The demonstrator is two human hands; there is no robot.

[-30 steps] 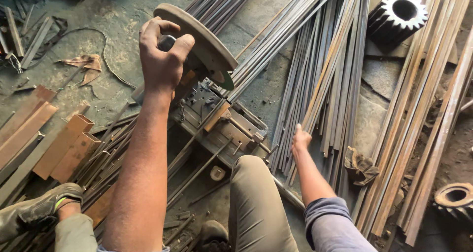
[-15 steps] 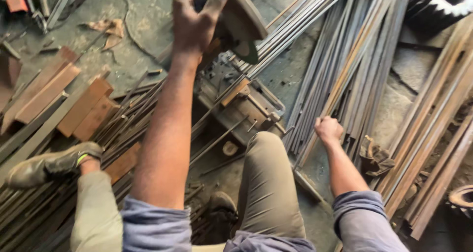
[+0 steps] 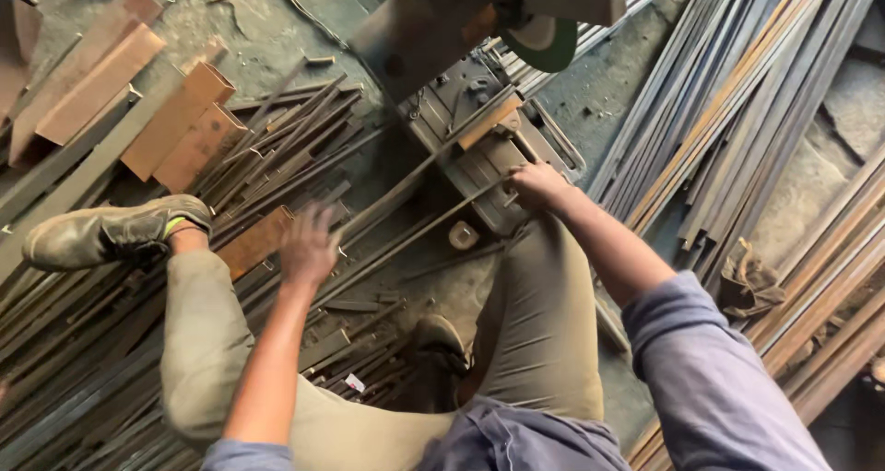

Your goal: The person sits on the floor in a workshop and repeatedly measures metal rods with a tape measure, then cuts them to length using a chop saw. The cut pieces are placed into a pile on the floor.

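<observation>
Below my head camera, on a littered workshop floor, sits a metal cut-off saw with its guard and green-edged disc raised at the top of the view. My right hand rests on the saw's base at the vise end, fingers curled and pressed together on the metal edge; I cannot tell whether they pinch anything. A thin steel rod runs from that point diagonally down toward my left side, lying across the base and onto the floor. My left hand is blurred, fingers loosely spread, hovering over or touching the rod and the neighbouring rods; contact cannot be confirmed. Just beside that hand lies a short rusty flat plate.

My left leg is bent outward, its worn shoe planted on a heap of dark bars. Several rust-brown angle pieces lie well apart from the hands at upper left. Long steel strips are stacked on my right side, running diagonally. A crumpled brown glove lies among them, near my right elbow.
</observation>
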